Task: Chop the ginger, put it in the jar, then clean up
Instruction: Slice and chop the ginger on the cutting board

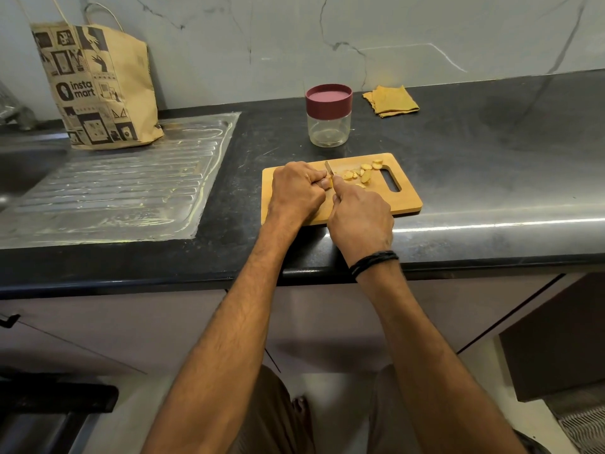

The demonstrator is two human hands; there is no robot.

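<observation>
**Position.** The cutting board (406,198) lies on the dark countertop (491,142), long axis 9 to 3 o'clock, with its handle slot at the 3 o'clock end. The cut ginger slices (361,175) lie loosely scattered on the board, at 2 o'clock from the hands. The uncut ginger stub is pinned near board centre and is almost wholly hidden under the fingers, so its long axis cannot be determined.

**Hands.** The left hand (296,188) is curled knuckles-up, its fingertips pinching the stub down against the board. The right hand (360,217) is wrapped around the handle of the knife (328,167), and only the blade shows. The blade runs from 5 o'clock at the hand to 11 o'clock at the tip and sits just beside the left fingertips.

**Handling, judged.** Ginger is light, firm and fibrous. A short stub is likely to roll or slip when wet, so hold it by its sides with the fingertips tucked back from the edge. The slices are small and light; gather them by scooping or scraping rather than picking them up singly.

**Receiving vessel.** The jar (329,126) stands upright at 12 o'clock from the board, near but apart. It is clear-walled, appears empty, and carries its maroon lid (328,99). It looks rigid and possibly breakable. Grip the body and twist the lid.

**Also present.** A folded yellow cloth (391,100) is at 1 o'clock, and a paper bag (98,86) stands on the steel drainboard (131,185) at 10 o'clock.
</observation>
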